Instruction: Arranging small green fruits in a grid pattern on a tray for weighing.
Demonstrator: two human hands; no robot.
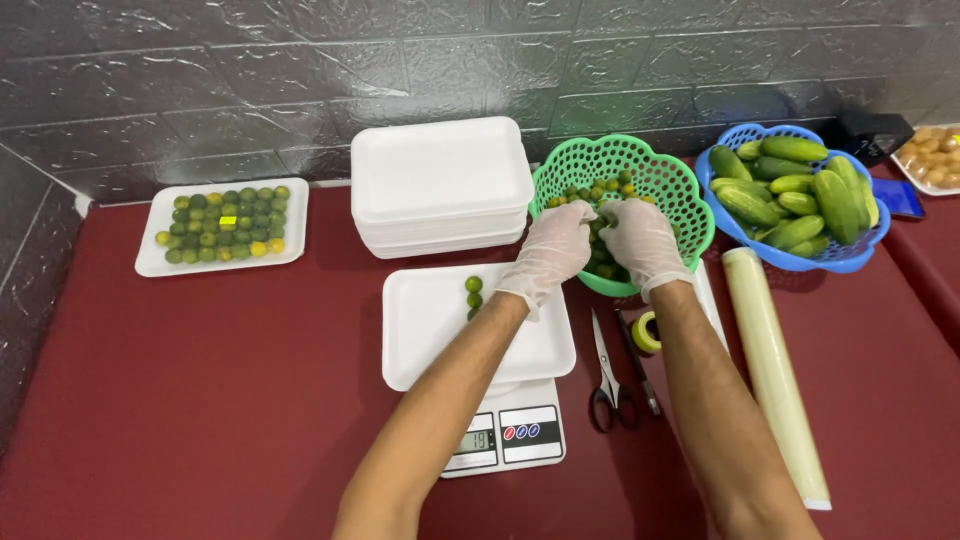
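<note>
Far left, a white tray of limes on the red table, filled and wrapped. Next, a stack of empty white trays against the wall. In front, one white tray sits on a kitchen scale, three limes at its top edge. Left hand, gloved, and right hand, gloved, both reach into the green basket of limes, fingers curled down among the fruit; cannot tell what either actually grips. Scissors, tape roll and roll of cling film lie right of the scale. Blue basket of cucumbers far right.
</note>
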